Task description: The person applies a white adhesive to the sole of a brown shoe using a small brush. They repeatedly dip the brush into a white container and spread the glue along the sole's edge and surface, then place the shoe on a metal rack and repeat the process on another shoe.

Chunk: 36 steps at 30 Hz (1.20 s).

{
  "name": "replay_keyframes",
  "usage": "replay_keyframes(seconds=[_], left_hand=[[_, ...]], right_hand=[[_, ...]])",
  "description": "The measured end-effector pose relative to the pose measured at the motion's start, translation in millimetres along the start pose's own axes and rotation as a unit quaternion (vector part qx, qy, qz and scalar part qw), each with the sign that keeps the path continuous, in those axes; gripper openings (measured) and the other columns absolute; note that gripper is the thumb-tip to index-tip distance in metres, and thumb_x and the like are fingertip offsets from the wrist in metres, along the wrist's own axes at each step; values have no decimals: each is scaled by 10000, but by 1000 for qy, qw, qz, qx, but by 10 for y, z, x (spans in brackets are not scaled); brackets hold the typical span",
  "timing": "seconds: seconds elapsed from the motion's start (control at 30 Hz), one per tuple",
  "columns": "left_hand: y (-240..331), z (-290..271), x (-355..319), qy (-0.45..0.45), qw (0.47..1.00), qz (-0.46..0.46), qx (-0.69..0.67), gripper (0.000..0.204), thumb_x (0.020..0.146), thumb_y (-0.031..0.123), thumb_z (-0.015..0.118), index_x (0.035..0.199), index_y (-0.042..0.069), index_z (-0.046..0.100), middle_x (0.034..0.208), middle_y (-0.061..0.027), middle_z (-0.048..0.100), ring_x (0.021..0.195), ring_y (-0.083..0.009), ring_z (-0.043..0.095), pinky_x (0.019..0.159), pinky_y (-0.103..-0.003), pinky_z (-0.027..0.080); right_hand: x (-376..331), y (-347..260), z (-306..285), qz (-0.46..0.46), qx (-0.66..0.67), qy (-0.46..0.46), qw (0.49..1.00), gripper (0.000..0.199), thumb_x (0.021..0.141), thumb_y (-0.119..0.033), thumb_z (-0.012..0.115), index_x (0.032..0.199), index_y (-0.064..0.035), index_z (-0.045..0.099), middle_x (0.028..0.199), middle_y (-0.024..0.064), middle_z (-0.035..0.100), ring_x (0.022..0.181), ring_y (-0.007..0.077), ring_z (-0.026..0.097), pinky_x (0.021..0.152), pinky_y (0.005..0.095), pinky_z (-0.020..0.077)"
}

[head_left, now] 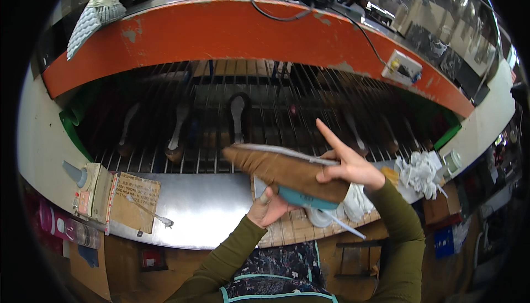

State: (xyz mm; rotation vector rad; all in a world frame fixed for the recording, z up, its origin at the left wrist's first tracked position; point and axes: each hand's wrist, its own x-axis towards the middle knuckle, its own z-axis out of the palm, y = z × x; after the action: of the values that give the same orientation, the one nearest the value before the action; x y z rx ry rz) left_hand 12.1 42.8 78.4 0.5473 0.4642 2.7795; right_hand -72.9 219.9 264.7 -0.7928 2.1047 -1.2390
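Observation:
A brown shoe upper [292, 173] is stretched over a teal shoe last [309, 197], held nearly level above the front edge of the bench, its toe pointing left. A pale sole edge runs along its far side. From below, my left hand [269, 206] grips the teal last, its thumb up against the side. At the heel end, my right hand [350, 165] holds the shoe with the thumb on the brown upper. Its index finger sticks out toward the rollers, and its other fingers are partly hidden behind the shoe.
Several dark shoes [238, 118] lie sole up on a conveyor of metal rods [215, 159] beneath an orange beam [221, 29]. White gloves [418, 173] are heaped at right. Cardboard [135, 201] and a plug [167, 222] rest on the metal bench [204, 209] at left.

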Motion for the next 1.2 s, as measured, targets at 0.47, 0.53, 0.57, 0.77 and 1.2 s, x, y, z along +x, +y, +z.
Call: replay_keyframes(seconds=[0.47,0.53,0.57,0.77,1.2], left_hand=[[111,-154,-751,157,871,286,368,762,672,124,832,1338,75,464,1337,-74,508,1268,-246,444,1069,-406,344],[113,-157,-740,226,794,317,466,741,694,140,824,1337,55,464,1332,-78,512,1264,-236,449,1047,-396,369],[109,-148,-745,259,752,330,508,728,706,149,816,1335,42,466,1327,-76,517,1261,-232,454,1032,-390,386],[437,-582,-1019,277,542,271,745,704,794,117,723,1387,39,352,1418,-137,391,1288,-259,416,1040,-385,409],[276,-177,-682,219,580,423,660,625,875,214,614,1393,148,271,1458,-183,263,1330,-356,324,1028,-449,434]], right_hand=[[-1051,1741,1280,47,-478,441,759,245,834,-196,643,1024,-50,594,913,119,579,932,292,547,880,442,353],[-1037,1845,1295,77,-455,441,770,235,843,-201,638,1046,-88,597,960,117,577,898,280,541,823,435,337],[-1034,1901,1283,98,-428,439,784,237,844,-198,638,1057,-100,601,949,112,579,879,274,540,802,423,336],[-1102,1883,1089,34,-419,493,761,79,791,-173,701,867,-152,693,783,-6,596,729,181,540,757,364,292],[-1189,1984,885,92,-245,419,869,128,872,-194,640,822,-85,684,670,51,574,560,158,493,642,329,327]])
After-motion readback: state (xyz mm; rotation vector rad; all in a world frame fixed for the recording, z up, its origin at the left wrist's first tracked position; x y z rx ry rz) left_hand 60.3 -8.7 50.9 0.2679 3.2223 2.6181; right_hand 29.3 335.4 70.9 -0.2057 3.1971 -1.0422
